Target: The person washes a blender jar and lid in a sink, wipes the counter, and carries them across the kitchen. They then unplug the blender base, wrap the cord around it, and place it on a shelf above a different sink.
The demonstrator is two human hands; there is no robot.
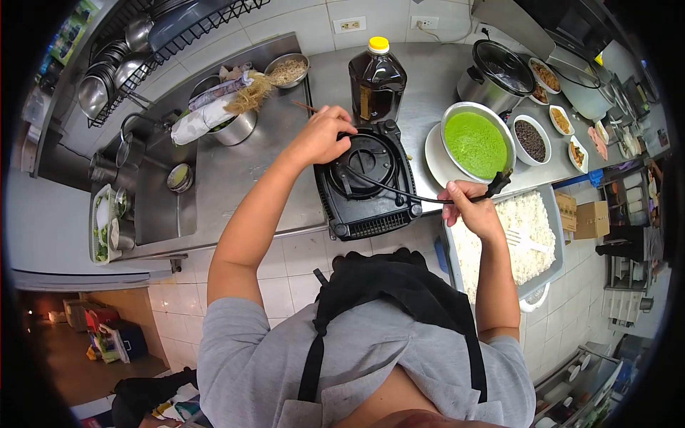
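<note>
A black appliance base (371,210) with a round ring on top, resembling a blender's motor base, lies on the steel counter. My left hand (325,137) is at its upper left edge, fingers curled. Whatever those fingers may hold is hidden. My right hand (469,207) grips the black power cord (399,191) close to its plug (499,182). From the ring area the cord runs across the base to that hand. Behind the base stands a large bottle of dark liquid (377,85) with a yellow cap. A thin brown stick (303,105) shows beside my left hand.
Right of the base is a bowl of green sauce (474,146) on a white plate (437,160). Below it sits a grey tub of white rice (560,235) with a fork-like utensil. A slow cooker (492,78) stands behind. The sink (168,207) is left.
</note>
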